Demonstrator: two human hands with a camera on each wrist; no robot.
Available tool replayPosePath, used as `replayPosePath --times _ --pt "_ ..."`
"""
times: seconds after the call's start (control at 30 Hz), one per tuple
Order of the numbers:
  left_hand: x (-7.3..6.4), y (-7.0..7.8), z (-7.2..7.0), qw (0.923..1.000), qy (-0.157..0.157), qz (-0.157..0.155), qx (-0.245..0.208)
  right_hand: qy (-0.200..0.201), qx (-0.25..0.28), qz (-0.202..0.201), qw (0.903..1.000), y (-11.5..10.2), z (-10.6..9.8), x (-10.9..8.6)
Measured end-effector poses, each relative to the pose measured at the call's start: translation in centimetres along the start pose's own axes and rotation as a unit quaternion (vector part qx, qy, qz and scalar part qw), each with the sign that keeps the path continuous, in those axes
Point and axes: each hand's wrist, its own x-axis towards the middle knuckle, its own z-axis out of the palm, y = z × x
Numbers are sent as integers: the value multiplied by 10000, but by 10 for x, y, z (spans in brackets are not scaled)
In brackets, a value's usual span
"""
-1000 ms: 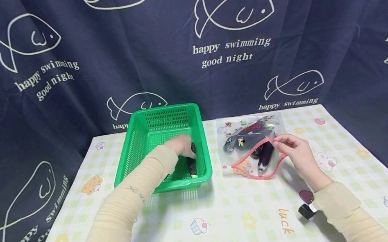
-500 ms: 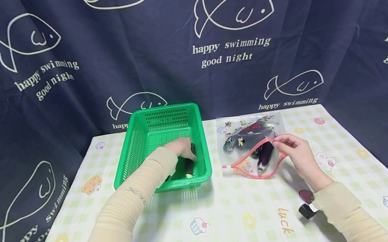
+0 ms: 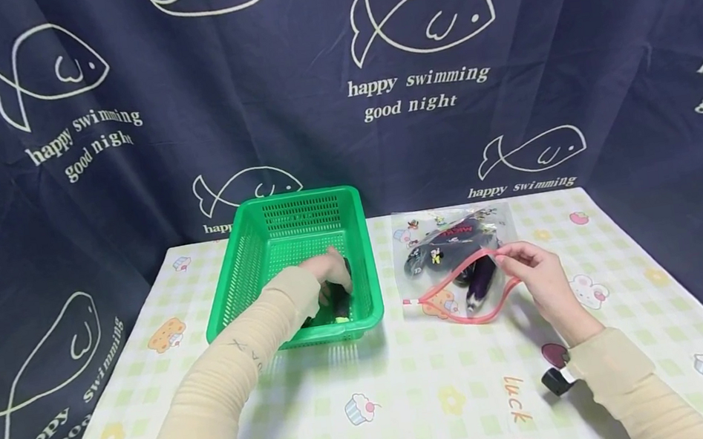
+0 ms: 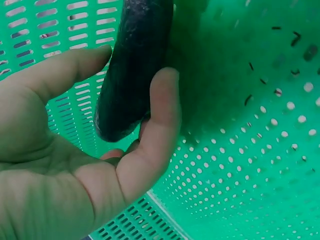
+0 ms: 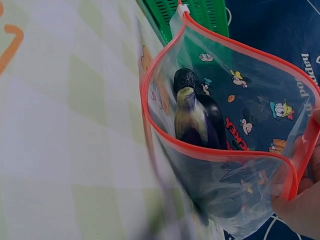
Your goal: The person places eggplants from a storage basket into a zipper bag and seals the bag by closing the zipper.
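Observation:
My left hand [image 3: 332, 271] reaches into the green basket [image 3: 225, 308]. Its thumb and curled fingers hold a long dark vegetable [image 4: 137, 65]. That vegetable has a pale green end in the head view, but its exact kind is unclear. Between thumb and fingers my right hand [image 3: 538, 279] pinches the red-edged rim of a clear zip bag [image 5: 200, 152], whose mouth gapes. Inside the bag lies an eggplant [image 5: 192, 120] with a pale stem end. Other dark vegetables [image 3: 450, 247] are there too, partly veiled by the printed plastic.
A checked tablecloth [image 3: 411, 406] covers the table. Another dark item [image 3: 307, 322] shows at the basket's near side, mostly hidden by my left forearm. Dark blue curtains [image 3: 303, 69] hang close behind the table. A white slider [image 5: 183, 9] sits at the bag's corner.
Inside the basket, the near end of the dark vegetable has shifted slightly left, and my left fingers have changed position on it. My right hand and the bag have hardly moved.

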Motion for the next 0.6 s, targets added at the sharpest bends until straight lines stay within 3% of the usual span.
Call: replayPosePath --times 0.33,0.6 --pt "-1 1 -1 9978 -341 142 -555 8 11 -19 10000 1 -1 0" --pt "0 -1 -3 9957 -281 119 -878 33 -4 -15 10000 3 -2 1"
